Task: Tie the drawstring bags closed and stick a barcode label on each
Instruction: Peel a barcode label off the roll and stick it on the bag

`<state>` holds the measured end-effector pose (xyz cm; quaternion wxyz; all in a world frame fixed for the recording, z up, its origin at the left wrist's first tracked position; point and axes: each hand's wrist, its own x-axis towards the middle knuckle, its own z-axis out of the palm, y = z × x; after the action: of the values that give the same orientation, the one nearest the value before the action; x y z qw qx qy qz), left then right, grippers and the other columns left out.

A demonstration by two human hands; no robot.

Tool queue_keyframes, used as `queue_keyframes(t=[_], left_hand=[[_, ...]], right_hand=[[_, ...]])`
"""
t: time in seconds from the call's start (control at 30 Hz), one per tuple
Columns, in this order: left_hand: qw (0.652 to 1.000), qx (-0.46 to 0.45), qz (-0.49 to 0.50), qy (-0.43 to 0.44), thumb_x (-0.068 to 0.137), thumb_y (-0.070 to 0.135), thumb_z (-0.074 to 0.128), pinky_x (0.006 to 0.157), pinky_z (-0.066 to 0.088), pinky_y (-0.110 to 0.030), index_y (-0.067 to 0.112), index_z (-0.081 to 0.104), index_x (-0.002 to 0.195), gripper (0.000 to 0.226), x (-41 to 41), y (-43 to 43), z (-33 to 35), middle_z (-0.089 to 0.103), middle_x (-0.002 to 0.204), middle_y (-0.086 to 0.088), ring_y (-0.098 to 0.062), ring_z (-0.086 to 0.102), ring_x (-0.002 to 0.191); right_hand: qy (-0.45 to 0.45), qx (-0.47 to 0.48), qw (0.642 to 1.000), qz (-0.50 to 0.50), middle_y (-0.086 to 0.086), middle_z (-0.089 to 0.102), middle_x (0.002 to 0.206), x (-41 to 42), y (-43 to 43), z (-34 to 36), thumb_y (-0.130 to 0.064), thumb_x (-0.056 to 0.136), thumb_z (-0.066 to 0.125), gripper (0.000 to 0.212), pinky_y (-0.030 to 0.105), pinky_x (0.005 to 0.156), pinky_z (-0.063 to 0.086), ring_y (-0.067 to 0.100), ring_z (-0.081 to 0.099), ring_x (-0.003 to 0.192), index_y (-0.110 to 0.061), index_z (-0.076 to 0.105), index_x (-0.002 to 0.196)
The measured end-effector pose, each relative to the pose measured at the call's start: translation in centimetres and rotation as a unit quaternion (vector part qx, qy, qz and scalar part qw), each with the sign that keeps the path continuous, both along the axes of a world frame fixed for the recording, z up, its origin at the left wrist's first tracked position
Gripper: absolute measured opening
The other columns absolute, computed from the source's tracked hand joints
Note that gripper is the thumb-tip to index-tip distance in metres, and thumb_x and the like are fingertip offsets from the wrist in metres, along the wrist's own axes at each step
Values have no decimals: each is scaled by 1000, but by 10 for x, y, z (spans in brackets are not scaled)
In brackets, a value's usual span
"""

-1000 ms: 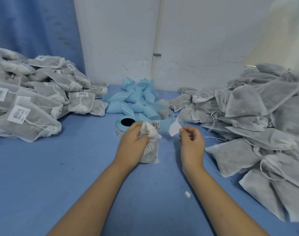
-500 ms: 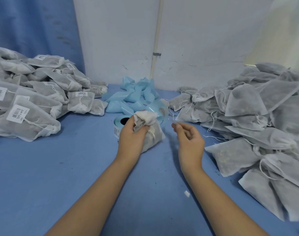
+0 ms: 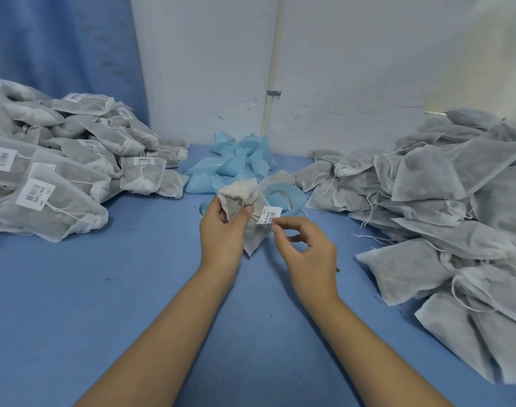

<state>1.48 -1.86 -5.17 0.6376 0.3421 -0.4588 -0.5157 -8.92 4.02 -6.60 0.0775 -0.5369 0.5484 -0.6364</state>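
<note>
While the left hand [image 3: 221, 230] grips the drawstring bag [image 3: 245, 207] by its gathered neck, labelling proceeds.
Right hand [image 3: 306, 248] pinches the barcode label [image 3: 269, 215] against the bag, just right of the left hand.

Both forearms are bare to the frame edge, left hand [image 3: 221, 230] and right hand [image 3: 309, 254] ungloved.

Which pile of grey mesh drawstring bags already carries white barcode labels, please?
The left pile of grey mesh drawstring bags; its bags show white barcode labels, unlike the right pile.
</note>
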Motion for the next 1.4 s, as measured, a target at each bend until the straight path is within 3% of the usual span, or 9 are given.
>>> queue_keyframes(t=[0.17, 0.37, 0.57, 0.73, 0.9, 1.0, 1.2, 1.3, 1.4], left_hand=[[1000, 9, 3, 11, 87, 1, 63, 72, 53, -16, 19, 63, 100, 22, -1, -1, 1, 70, 94, 4, -3, 66, 79], [999, 26, 12, 18, 88, 6, 63, 71, 54, -21, 19, 63, 97, 16, 0, -4, 1, 70, 91, 2, -9, 66, 80], [999, 36, 6, 21, 88, 9, 65, 77, 54, -27, 22, 64, 94, 14, 2, -5, -1, 71, 92, 1, -11, 67, 82], [999, 32, -21, 9, 88, 12, 65, 62, 52, -19, 21, 65, 91, 9, 3, -3, 1, 72, 83, 6, -6, 68, 74], [994, 44, -101, -2, 86, 13, 67, 63, 54, -20, 18, 68, 94, 10, 2, 2, 4, 75, 82, 4, -11, 71, 76], [991, 42, -128, -13, 86, 16, 68, 65, 55, -20, 20, 67, 95, 10, 2, 3, 3, 75, 86, 4, -12, 71, 80], [973, 45, -226, -23, 65, 31, 78, 81, 55, -27, 14, 62, 111, 52, -5, 6, -1, 74, 99, -1, -17, 70, 94], [960, 74, -266, -38, 75, 22, 74, 76, 56, -23, 14, 68, 102, 29, -6, 7, -7, 74, 99, -2, -15, 70, 95], [951, 103, -287, -42, 86, 17, 66, 66, 54, -18, 13, 71, 95, 11, -4, 6, -10, 75, 95, -4, -13, 71, 87]], right_hand=[[72, 12, 997, -25, -15, 64, 81, -2, -1, -2, -18, 84, 72, 10, 11, 72, 42, 2, 57, 83, -27, 71, 87], [158, 34, 986, -49, -28, 56, 71, -2, -3, -4, -22, 82, 74, 7, 13, 66, 38, 0, 48, 77, -27, 73, 87], [196, 78, 977, -40, -25, 57, 77, -4, -4, -7, -19, 84, 67, 14, 7, 69, 33, -5, 44, 78, -28, 74, 91], [112, 44, 992, -33, -18, 60, 87, -5, -4, -4, -26, 82, 66, 11, 12, 73, 37, 3, 49, 85, -28, 69, 93], [-67, 119, 989, 48, -20, 50, 115, -10, -7, -1, -24, 83, 72, 38, 7, 79, 41, -4, 54, 98, -28, 54, 116], [-185, 159, 957, 155, -8, 70, 96, -15, -8, 1, -13, 86, 68, 19, 13, 70, 47, 5, 65, 85, -22, 63, 102], [-315, 123, 931, 133, 3, 73, 89, -22, -7, 4, -20, 83, 71, 23, 24, 73, 54, 15, 68, 82, -11, 64, 102], [-352, 111, 921, 123, 9, 72, 94, -23, -8, 5, -25, 79, 72, 34, 33, 82, 53, 19, 67, 85, -5, 62, 105], [-367, 101, 915, 136, 5, 72, 86, -23, -8, 7, -34, 68, 74, 44, 26, 73, 54, 16, 67, 80, -7, 61, 101]])
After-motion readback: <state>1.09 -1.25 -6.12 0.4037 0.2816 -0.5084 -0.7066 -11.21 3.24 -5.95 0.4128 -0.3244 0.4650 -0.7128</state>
